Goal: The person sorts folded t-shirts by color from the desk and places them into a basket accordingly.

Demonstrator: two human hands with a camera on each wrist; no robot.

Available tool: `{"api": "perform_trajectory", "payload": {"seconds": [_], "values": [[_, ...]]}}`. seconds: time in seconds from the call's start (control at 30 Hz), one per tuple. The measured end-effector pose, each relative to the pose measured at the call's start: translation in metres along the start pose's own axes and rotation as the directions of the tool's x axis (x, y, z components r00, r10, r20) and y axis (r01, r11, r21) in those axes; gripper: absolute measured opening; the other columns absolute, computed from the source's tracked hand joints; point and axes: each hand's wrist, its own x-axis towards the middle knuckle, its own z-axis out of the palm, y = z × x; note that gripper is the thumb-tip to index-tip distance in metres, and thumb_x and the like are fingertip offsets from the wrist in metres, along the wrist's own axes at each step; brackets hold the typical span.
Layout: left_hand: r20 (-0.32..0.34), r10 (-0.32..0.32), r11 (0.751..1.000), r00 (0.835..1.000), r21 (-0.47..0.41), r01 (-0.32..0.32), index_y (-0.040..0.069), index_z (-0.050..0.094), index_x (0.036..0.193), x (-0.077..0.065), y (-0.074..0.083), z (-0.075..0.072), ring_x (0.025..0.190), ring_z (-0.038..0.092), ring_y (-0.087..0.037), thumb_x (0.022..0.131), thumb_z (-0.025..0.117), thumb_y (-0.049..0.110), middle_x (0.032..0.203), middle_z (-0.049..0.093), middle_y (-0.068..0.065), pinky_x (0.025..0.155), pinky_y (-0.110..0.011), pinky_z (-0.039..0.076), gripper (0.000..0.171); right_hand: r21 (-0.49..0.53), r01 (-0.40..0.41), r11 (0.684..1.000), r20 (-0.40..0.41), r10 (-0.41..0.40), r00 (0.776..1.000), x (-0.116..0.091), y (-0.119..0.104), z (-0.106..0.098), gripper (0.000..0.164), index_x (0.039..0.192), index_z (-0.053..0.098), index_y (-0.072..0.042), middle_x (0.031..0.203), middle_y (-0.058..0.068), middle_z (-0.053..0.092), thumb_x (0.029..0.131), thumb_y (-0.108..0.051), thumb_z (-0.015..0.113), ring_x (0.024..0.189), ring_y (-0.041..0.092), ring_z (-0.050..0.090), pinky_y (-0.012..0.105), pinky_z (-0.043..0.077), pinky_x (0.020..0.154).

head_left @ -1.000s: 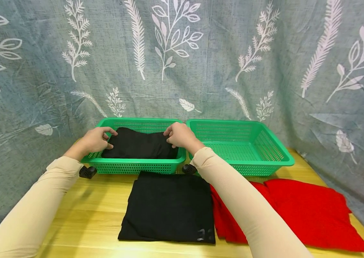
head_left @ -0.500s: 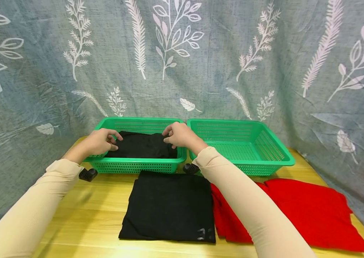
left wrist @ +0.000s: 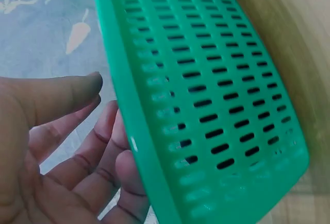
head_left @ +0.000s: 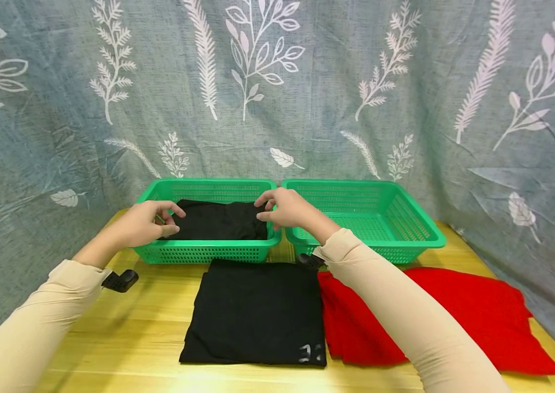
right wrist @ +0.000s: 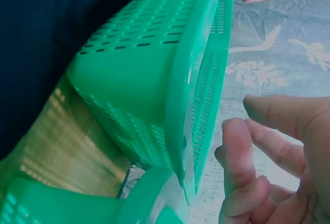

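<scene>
— Head view: where is the folded black garment [head_left: 218, 220]?

— I see it lying in the left green basket [head_left: 207, 252], at twelve o'clock on the wooden table [head_left: 125, 333].

— And my hands?

— The left hand [head_left: 141, 225] and right hand [head_left: 289, 209] hover at its two ends, fingers loosely curled, gripping nothing. A black shirt [head_left: 256, 314] lies at six, red cloth [head_left: 459, 316] at four.

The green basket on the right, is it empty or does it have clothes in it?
Empty. The right green basket shows only its bare mesh floor, while the left basket holds a black garment.
</scene>
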Motion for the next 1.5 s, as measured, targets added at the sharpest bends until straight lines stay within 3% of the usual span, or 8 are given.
{"api": "perform_trajectory", "payload": {"seconds": [0.3,0.47,0.6,0.77,0.93,1.13,1.37,1.5], "values": [[-0.047,0.058,0.998,0.997,-0.035,-0.060,0.009,0.068,0.134,-0.017,0.020,0.006,0.081,0.068,-0.018,0.103,0.073,0.015,0.098,0.073,-0.006,0.069,-0.032,0.051,0.031,0.044,0.023,0.999,-0.011,-0.022,1.000,-0.041,0.012,-0.011,0.040,0.144,0.066,-0.018,0.120,0.008,0.072,0.105,-0.028,0.071,0.075,0.026,0.078,0.043,0.056,0.095],[-0.019,0.096,0.992,0.995,-0.079,-0.098,0.011,0.068,0.134,-0.030,0.032,0.015,0.075,0.066,-0.015,0.104,0.073,0.016,0.095,0.072,-0.004,0.067,-0.031,0.052,0.031,0.054,0.057,0.997,-0.023,-0.056,0.998,-0.071,0.019,-0.013,0.042,0.145,0.065,-0.016,0.113,0.009,0.071,0.106,-0.028,0.071,0.072,0.028,0.078,0.038,0.057,0.086],[0.013,0.130,0.983,0.991,-0.134,-0.127,0.011,0.070,0.131,-0.041,0.038,0.027,0.071,0.065,-0.012,0.102,0.074,0.016,0.096,0.071,-0.003,0.064,-0.029,0.051,0.030,0.063,0.062,0.996,-0.024,-0.060,0.998,-0.095,0.023,-0.010,0.040,0.143,0.067,-0.015,0.110,0.008,0.071,0.105,-0.027,0.071,0.062,0.020,0.073,0.035,0.058,0.080],[0.059,0.193,0.966,0.979,-0.189,-0.179,0.012,0.071,0.129,-0.053,0.042,0.049,0.067,0.063,-0.010,0.103,0.074,0.018,0.098,0.072,-0.002,0.063,-0.027,0.052,0.027,0.074,0.027,0.997,-0.002,-0.027,1.000,-0.117,0.026,0.006,0.033,0.136,0.070,-0.017,0.104,0.004,0.075,0.105,-0.027,0.072,0.057,0.025,0.073,0.035,0.057,0.079],[0.105,0.247,0.952,0.963,-0.213,-0.221,0.012,0.073,0.129,-0.066,0.040,0.072,0.078,0.068,-0.007,0.104,0.074,0.021,0.105,0.077,-0.002,0.069,-0.027,0.055,0.027,0.083,0.016,0.996,0.051,-0.020,0.999,-0.131,0.027,0.029,0.032,0.132,0.071,-0.015,0.100,-0.001,0.074,0.104,-0.029,0.074,0.054,0.019,0.071,0.032,0.056,0.081],[0.190,0.251,0.945,0.949,-0.261,-0.198,0.012,0.072,0.132,-0.074,0.036,0.088,0.087,0.071,-0.007,0.105,0.072,0.024,0.117,0.078,-0.006,0.075,-0.027,0.058,0.030,0.081,0.000,0.997,0.119,-0.010,0.993,-0.147,0.023,0.047,0.029,0.126,0.072,-0.012,0.094,-0.001,0.075,0.103,-0.028,0.075,0.050,0.015,0.068,0.027,0.056,0.074],[0.346,0.222,0.909,0.911,-0.411,-0.066,0.006,0.065,0.141,-0.075,0.036,0.094,0.066,0.069,-0.023,0.106,0.069,0.018,0.133,0.065,-0.019,0.065,-0.033,0.059,0.037,0.071,-0.014,0.997,0.144,0.004,0.990,-0.155,0.019,0.057,0.030,0.126,0.073,-0.012,0.106,0.005,0.077,0.101,-0.029,0.078,0.047,0.017,0.068,0.027,0.058,0.072],[0.368,0.204,0.907,0.907,-0.420,-0.034,0.007,0.064,0.142,-0.075,0.037,0.097,0.065,0.069,-0.025,0.106,0.069,0.018,0.136,0.063,-0.019,0.067,-0.034,0.060,0.038,0.053,0.017,0.998,0.166,-0.025,0.986,-0.158,0.021,0.055,0.032,0.127,0.073,-0.012,0.118,0.014,0.076,0.101,-0.029,0.078,0.046,0.017,0.067,0.026,0.059,0.072]]}}
